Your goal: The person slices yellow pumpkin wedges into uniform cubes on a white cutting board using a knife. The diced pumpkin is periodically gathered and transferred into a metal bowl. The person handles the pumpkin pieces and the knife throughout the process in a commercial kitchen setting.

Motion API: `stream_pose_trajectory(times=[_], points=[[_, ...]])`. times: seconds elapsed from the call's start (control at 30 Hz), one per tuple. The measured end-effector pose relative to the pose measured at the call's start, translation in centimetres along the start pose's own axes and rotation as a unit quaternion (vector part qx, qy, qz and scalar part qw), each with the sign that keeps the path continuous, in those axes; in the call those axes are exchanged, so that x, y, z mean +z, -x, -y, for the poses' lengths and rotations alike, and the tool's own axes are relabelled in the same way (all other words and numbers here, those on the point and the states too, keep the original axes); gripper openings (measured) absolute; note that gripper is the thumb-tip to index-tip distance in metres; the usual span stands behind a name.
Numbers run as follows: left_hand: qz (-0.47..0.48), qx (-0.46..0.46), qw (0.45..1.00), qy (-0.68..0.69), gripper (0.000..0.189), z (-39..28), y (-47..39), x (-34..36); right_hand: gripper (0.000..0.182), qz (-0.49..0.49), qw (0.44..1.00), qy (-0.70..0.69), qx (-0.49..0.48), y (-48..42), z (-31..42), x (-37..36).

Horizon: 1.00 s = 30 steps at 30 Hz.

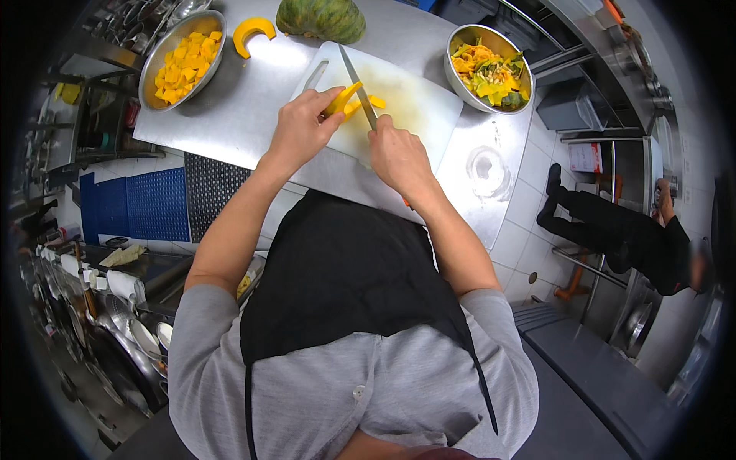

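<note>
My left hand [306, 125] grips a curved piece of yellow-orange pumpkin [343, 101] above the white cutting board [422, 92]. In my right hand [399, 150] is a kitchen knife [355, 76], its handle hidden by the fingers. The blade points away from me and lies against the pumpkin piece's right end. A small cut strip of pumpkin [377, 102] sits just right of the blade. Beyond the board's far left corner rests a large green-skinned pumpkin portion [322, 20]. Left of that, a peeled pumpkin crescent [253, 27] lies on the steel table [230, 109].
A metal bowl [147, 75] of pumpkin cubes stands at the left. Another metal bowl [451, 75] at the right holds peel, seeds and pulp. An orange object [406, 202] shows under my right wrist. A person in black [627, 236] stands at a counter far right.
</note>
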<state>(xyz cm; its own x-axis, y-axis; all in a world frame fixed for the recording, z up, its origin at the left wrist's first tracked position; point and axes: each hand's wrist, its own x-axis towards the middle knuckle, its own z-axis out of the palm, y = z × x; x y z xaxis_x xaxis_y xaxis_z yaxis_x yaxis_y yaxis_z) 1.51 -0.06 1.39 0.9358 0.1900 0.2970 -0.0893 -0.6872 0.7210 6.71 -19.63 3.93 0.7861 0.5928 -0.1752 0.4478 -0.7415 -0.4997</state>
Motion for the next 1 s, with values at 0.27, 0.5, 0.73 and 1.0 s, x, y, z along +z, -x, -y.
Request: stream_pose_trajectory(times=[0.27, 0.5, 0.73, 1.0], points=[[-0.041, -0.005, 0.999, 0.006, 0.042, -0.2, 1.2, 1.0, 0.018, 0.016, 1.0, -0.007, 0.0, -0.2, 0.9, 1.3], [-0.051, -0.012, 0.998, 0.027, 0.039, 0.5, 1.8, 1.0, 0.019, 0.022, 0.999, 0.03, -0.024, -2.0, 0.1, 3.0], [-0.054, -0.021, 0.998, 0.006, 0.031, 2.9, 1.7, -0.6, 0.018, 0.026, 0.999, 0.028, -0.03, -0.6, 0.8, 1.2], [-0.06, -0.031, 0.996, 0.058, 0.03, 2.8, 1.8, -0.5, 0.018, 0.009, 0.997, 0.034, -0.068, -0.6, 1.1, 1.9]])
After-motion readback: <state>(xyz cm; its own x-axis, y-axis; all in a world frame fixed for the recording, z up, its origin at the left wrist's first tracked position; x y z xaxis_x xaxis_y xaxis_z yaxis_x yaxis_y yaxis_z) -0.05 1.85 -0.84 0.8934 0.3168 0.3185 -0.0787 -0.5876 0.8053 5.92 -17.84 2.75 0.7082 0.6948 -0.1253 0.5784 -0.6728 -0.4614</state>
